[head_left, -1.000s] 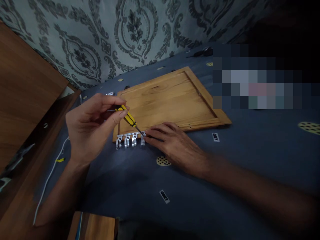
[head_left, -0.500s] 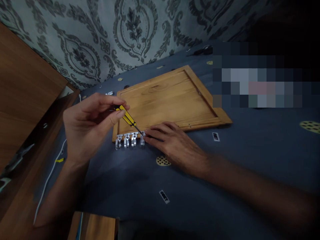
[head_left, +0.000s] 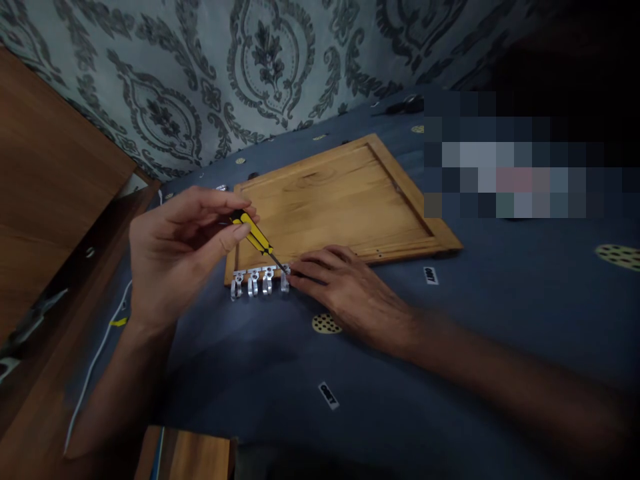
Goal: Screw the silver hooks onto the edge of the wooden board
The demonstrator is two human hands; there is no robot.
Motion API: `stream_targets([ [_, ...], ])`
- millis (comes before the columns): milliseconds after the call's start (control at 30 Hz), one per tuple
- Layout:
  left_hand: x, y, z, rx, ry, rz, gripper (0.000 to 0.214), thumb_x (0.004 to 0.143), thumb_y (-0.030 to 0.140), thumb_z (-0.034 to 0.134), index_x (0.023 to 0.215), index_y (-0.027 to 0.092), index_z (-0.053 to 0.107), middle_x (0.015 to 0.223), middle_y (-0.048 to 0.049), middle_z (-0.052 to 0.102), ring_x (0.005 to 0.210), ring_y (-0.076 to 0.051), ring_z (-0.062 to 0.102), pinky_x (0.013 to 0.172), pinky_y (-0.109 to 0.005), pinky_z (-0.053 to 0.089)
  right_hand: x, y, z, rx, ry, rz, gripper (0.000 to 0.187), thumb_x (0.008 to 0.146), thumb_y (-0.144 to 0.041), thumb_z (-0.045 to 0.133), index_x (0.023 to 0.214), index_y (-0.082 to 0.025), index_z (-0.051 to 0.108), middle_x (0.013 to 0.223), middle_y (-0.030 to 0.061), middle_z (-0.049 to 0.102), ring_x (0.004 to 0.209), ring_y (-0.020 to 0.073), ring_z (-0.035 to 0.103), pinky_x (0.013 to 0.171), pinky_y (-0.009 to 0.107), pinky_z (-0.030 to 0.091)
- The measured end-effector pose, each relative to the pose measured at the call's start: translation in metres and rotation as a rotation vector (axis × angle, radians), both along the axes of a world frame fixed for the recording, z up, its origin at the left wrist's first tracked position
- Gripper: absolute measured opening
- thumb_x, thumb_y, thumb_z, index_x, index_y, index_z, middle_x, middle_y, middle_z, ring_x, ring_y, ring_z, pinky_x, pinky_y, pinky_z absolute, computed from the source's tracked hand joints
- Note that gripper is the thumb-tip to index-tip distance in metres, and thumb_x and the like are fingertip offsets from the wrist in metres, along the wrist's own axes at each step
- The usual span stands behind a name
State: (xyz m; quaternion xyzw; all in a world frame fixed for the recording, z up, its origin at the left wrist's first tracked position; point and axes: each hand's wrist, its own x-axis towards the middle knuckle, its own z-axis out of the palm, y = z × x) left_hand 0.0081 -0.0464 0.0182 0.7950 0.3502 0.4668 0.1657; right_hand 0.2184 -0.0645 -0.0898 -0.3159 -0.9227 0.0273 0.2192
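My left hand (head_left: 180,247) is closed on the handle of a yellow and black screwdriver (head_left: 254,233), pinched between thumb and fingers. Its thin shaft slants down to a silver metal hook (head_left: 285,283) at the near edge of a framed wooden panel (head_left: 320,200). At that same hook, the fingertips of my right hand (head_left: 350,290) are drawn together, steadying it against the panel; their exact grip is partly hidden. More metal hooks (head_left: 253,283) sit in a row along the edge to the left.
The panel lies on a dark blue patterned cloth (head_left: 250,380). A white cable (head_left: 95,367) runs down the left, near a brown wooden surface (head_left: 50,167). A wooden block (head_left: 195,453) is at the bottom edge. A dark object (head_left: 407,105) lies at the back.
Both hands and the screwdriver hold nearly the same place, the tip still at the hook. The view has shifted very slightly.
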Motion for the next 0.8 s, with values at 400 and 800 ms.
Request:
stream_targets([
  [400, 0.0011, -0.0014, 0.0002, 0.083, 0.012, 0.057, 0.033, 0.074, 0.005, 0.081, 0.099, 0.026, 0.079, 0.086, 0.0019, 0.074, 0.077, -0.010, 0.070, 0.069, -0.017, 0.061, 0.0010, 0.0008, 0.0002, 0.001, -0.003, 0.009, 0.031, 0.094, -0.012, 0.057, 0.123, -0.015, 0.067, 0.129, 0.0115, 0.069, 0.121, 0.0298, 0.056, 0.101, 0.049, 0.042],
  [800, -0.0004, -0.0008, 0.0003, 0.090, 0.041, 0.089, 0.029, 0.074, 0.007, 0.082, 0.097, 0.024, 0.078, 0.086, 0.0059, 0.074, 0.077, -0.004, 0.069, 0.072, -0.010, 0.058, 0.0004, 0.0010, -0.0011, -0.008, 0.000, 0.006, 0.033, 0.092, -0.010, 0.057, 0.123, -0.017, 0.067, 0.129, 0.0108, 0.069, 0.120, 0.0293, 0.056, 0.101, 0.049, 0.042],
])
